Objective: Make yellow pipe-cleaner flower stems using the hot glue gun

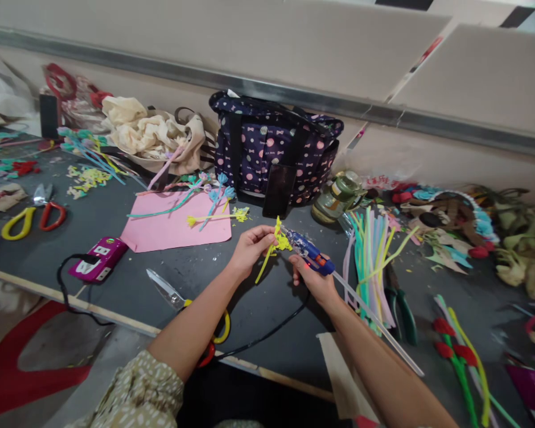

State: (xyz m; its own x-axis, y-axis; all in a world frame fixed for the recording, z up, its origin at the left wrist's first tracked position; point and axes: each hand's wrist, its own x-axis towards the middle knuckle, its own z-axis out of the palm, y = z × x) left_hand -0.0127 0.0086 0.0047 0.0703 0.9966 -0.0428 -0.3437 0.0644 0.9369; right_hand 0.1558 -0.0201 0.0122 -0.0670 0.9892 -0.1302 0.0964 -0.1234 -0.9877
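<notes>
My left hand (253, 248) pinches a yellow pipe-cleaner flower (282, 239), its stem slanting down toward the table. In my right hand (314, 279) is a blue glue gun (312, 254) with a small red light showing. Its nozzle end meets the flower's yellow petals; whether it touches them I cannot tell. A long clear glue stick (378, 327) sticks out of the gun's back, over my right forearm. Beneath my left forearm lie scissors (167, 290) with yellow and red handles, partly hidden. A black cord (271, 340) runs below my hands.
Behind my hands are a pink sheet (178, 229) with pipe-cleaner flowers, a phone (279, 191) against a dark patterned bag (258, 142), and a green jar (337, 197). Pipe cleaners (370, 261) and pliers (401, 309) lie right. A purple power strip (98, 260) and more scissors (15, 224) lie left.
</notes>
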